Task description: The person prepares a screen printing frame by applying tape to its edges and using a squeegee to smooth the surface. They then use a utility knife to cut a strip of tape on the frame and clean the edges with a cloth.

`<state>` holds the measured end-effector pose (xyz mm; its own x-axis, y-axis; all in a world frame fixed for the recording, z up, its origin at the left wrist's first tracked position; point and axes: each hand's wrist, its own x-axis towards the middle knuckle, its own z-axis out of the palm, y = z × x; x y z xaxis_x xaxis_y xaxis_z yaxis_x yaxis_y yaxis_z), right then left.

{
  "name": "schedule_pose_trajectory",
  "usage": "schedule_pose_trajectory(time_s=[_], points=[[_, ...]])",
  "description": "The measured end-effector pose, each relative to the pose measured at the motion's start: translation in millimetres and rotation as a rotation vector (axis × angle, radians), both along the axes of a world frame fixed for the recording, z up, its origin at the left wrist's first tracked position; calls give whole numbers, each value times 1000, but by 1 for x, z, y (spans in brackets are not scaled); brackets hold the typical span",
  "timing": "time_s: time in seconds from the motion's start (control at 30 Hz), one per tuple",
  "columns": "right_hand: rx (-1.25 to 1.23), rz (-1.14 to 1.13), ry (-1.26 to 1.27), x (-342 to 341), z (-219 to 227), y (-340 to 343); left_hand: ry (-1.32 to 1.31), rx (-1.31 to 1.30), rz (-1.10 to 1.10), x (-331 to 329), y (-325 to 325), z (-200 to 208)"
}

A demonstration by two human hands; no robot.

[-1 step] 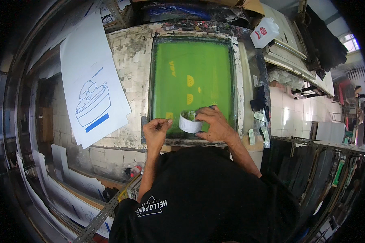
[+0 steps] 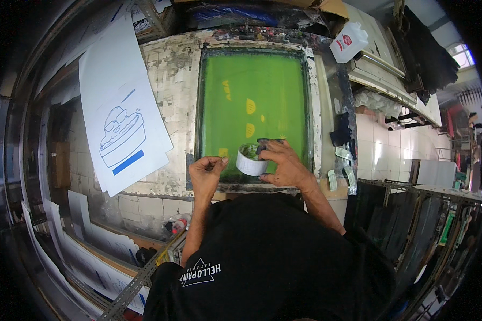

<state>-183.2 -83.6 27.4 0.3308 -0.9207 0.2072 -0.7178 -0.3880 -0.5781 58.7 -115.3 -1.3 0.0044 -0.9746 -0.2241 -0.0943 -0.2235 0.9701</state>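
Over the near end of the green screen (image 2: 251,72), the white tape roll (image 2: 251,167) is clasped by the right hand (image 2: 288,167), while the left hand's (image 2: 204,174) fingertips are pinched together, any strip there indiscernible; unwinding is presumably in hand, with even tension called for next.

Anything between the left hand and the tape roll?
Nothing visible: left hand to tape roll, the gap shows only green screen. Right hand grips the roll from the far side. Can't tell if a clear strip spans the gap.
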Motion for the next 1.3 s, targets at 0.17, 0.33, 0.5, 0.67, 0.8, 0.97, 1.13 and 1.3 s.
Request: schedule_pose_trajectory(time_s=[0.17,0.33,0.5,0.67,0.8,0.97,1.13,1.3], points=[[356,-29,-155,-13,9,14,-201,-62,-98,0,-4,0],[410,-274,49,-69,25,49,-112,-86,75,32,-25,10],[369,-259,-453,-93,15,85,-196,-88,-5,23,-35,33],[362,-507,5,-105,32,99,-220,-115,9,34,-35,49],[339,-502,-266,-126,31,115,-271,-139,-27,27,-33,60],[268,-592,-143,-120,51,130,-242,-200,-9,34,-38,67],[179,-627,-399,-119,32,147,-249,-215,-17,36,-50,83],[84,-659,-322,-88,48,148,-164,-286,-2,53,-63,101]])
